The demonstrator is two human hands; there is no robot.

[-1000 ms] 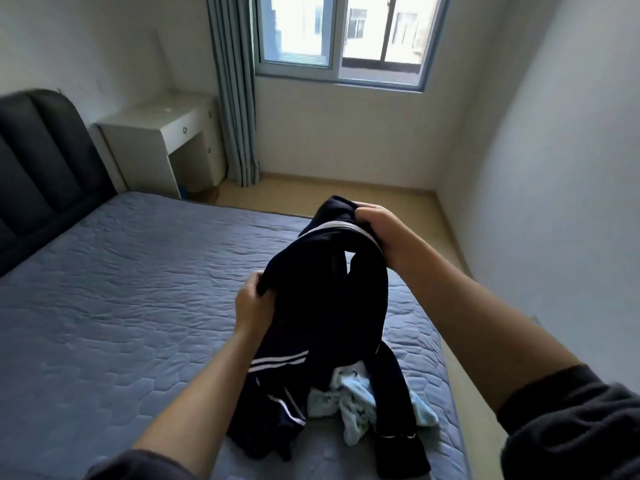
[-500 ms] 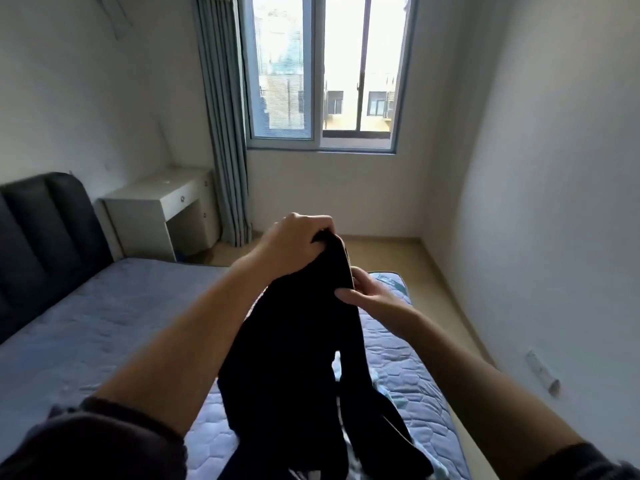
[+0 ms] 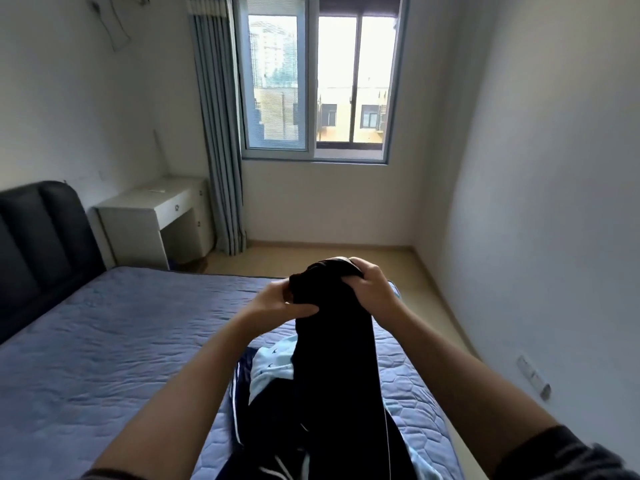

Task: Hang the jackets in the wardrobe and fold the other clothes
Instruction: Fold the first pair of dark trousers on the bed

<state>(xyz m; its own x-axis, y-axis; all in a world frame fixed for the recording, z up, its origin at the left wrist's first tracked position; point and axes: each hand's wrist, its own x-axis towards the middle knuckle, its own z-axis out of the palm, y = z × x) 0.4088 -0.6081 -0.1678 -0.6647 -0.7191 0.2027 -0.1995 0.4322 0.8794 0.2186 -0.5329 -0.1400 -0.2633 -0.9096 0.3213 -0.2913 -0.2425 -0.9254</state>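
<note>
I hold a black garment with white stripes [image 3: 332, 358] up over the bed [image 3: 104, 341]. My left hand [image 3: 277, 303] grips its upper left edge. My right hand [image 3: 369, 289] grips the top right, where a white-trimmed edge shows. The cloth hangs down in a long dark column to the mattress. Under it lies a light blue patterned garment [image 3: 272, 367], partly hidden. More dark striped fabric [image 3: 242, 410] is bunched on the bed near the bottom of the view.
A dark padded headboard [image 3: 38, 244] stands at the left. A white desk [image 3: 156, 220] sits in the far left corner beside grey-blue curtains [image 3: 218, 133] and a window [image 3: 317, 88]. Bare floor [image 3: 311, 258] runs between bed and walls. A wall socket [image 3: 533, 375] sits low at right.
My left hand has dropped from the top of the garment to its left edge. My right hand has moved up to the top. The view has tilted upward.
</note>
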